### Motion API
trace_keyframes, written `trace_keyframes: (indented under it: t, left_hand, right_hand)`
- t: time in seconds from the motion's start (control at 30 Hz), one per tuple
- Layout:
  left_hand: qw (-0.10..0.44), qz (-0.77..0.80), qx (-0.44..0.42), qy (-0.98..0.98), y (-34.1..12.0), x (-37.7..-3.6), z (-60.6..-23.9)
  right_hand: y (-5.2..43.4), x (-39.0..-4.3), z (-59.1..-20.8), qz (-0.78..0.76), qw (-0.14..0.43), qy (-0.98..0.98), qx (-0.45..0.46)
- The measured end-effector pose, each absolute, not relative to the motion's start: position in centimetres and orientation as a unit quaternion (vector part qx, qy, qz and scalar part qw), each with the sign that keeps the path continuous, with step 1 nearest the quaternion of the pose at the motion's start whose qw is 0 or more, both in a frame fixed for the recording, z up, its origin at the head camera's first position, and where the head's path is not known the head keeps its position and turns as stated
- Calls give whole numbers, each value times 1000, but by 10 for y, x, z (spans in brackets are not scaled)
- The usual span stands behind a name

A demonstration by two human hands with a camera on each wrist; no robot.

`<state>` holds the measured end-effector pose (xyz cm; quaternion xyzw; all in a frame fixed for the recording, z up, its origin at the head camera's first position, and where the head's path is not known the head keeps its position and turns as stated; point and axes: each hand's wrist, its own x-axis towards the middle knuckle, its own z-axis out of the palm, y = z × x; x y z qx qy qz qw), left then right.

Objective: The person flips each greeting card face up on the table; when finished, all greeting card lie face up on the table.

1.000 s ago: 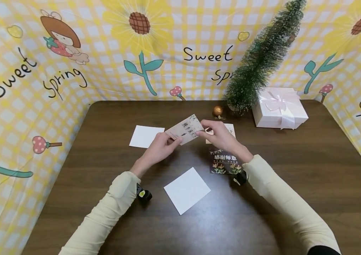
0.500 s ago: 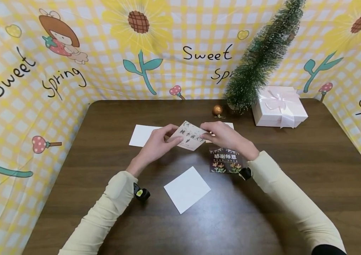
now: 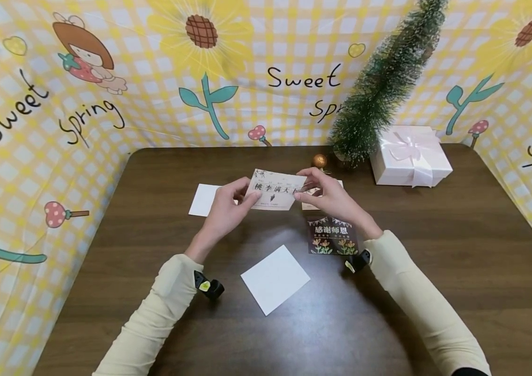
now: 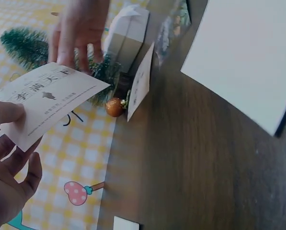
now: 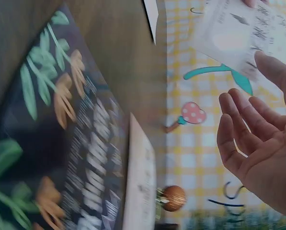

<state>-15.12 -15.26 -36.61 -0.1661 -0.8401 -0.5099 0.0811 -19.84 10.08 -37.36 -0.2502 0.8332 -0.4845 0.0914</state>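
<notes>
A cream greeting card [image 3: 274, 192] with dark Chinese characters is held above the table between both hands. My left hand [image 3: 228, 204] pinches its left edge, thumb on the printed face, as the left wrist view also shows on the card [image 4: 49, 98]. At the opposite edge, my right hand [image 3: 333, 197] grips the card between thumb and fingers, the thumb lying on the front. Behind the right hand lies another cream card [image 3: 310, 206], partly covered. A black card [image 3: 333, 236] with white characters and orange flowers lies just below that hand.
A white card [image 3: 275, 280] lies near the table's middle. Another white card [image 3: 202, 200] is partly hidden by the left hand. At the back are an orange ball ornament [image 3: 319, 161], a small green tree [image 3: 378, 99] and a white gift box [image 3: 411, 156] with a ribbon.
The held card has turned from a slant, through the opposite slant, to nearly level with its text facing me. Both hands kept hold of it and shifted slightly. Other things stayed in place.
</notes>
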Motion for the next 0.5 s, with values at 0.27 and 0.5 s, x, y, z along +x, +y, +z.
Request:
trace_keyframes:
  t: [0.27,0.5]
  left_hand:
    - [62,-534,-145,-831,-151,-152,-370]
    - [51,-507,-123,-851,-156,-154,-382]
  right_hand:
    - [96,-199,-379,-521,98,813,-240]
    - [101,-205,-365,-448,85,845,-279]
